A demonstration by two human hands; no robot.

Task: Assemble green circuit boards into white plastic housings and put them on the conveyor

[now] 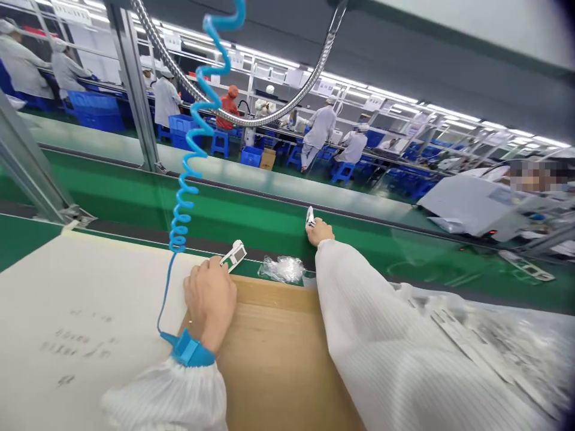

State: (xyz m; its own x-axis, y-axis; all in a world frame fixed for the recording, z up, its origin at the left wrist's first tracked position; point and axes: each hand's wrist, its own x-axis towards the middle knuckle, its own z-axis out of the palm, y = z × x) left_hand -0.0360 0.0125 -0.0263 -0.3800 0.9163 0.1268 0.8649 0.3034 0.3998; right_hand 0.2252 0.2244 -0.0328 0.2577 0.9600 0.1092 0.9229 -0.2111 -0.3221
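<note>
My left hand (210, 296), with a blue wrist strap (192, 350) on its wrist, is closed on a white handheld device with a small grey display (237, 254). Its lower end is hidden by my fingers, at the far left corner of a wooden tray (274, 293). Stretched forward over the green conveyor belt (260, 224), my right hand (321, 232) pinches a small white plastic piece (309, 216). Its exact kind is too small to make out. Crumpled clear plastic bags (283, 269) lie between the hands, beyond the tray's far edge.
A coiled blue cord (182, 203) hangs down to the wrist strap. White board with writing (81, 323) covers the left side. Bagged white parts (503, 341) lie right of my sleeve; another white part (527, 265) is on the belt. Metal posts (135, 90) and co-workers stand beyond.
</note>
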